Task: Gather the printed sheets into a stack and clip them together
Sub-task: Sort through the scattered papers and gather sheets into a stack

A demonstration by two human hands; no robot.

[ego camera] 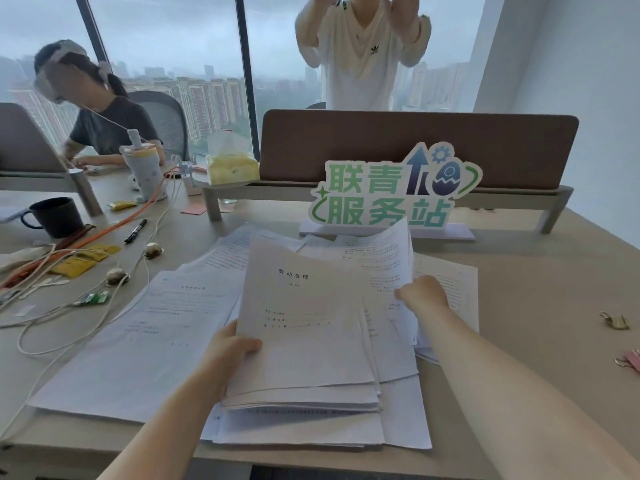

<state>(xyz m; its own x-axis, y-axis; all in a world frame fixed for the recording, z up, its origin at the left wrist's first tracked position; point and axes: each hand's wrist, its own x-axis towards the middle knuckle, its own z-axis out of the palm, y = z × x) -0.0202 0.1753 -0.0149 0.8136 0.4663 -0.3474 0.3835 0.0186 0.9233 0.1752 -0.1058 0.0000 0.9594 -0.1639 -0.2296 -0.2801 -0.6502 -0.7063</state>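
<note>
In the head view, the desk (540, 271) is running pale from the near edge at the bottom of the frame to a brown divider panel (415, 147) at the back. A bare stretch of desktop is lying open to the right of the papers, reaching toward two binder clips: a gold binder clip (614, 321) and a pink binder clip (632, 360) at the frame's right edge, both well apart from the sheets. The left side is sitting crowded with white cables (69, 327), yellow packets (78, 263), a black pen (135, 231) and a dark mug (57, 216).

The left hand (227, 355) is gripping the left edge of the gathered stack (304, 341), thumb curled over the top cover sheet and fingers hidden beneath. The stack is being held tilted above loose sheets (138, 334) that are lying fanned over the desk's middle, spreading left and toward the near edge. The right hand (424, 292) is pinching one raised sheet (381, 258) just right of the stack, its fingers curled round the paper's lower edge.

Behind the papers, one green sign (391, 192) is standing upright. Two other people are showing: a seated person (104, 126) at the left and a standing person (360, 50) beyond the divider, both hands lifted. The count of sheets cannot be told.
</note>
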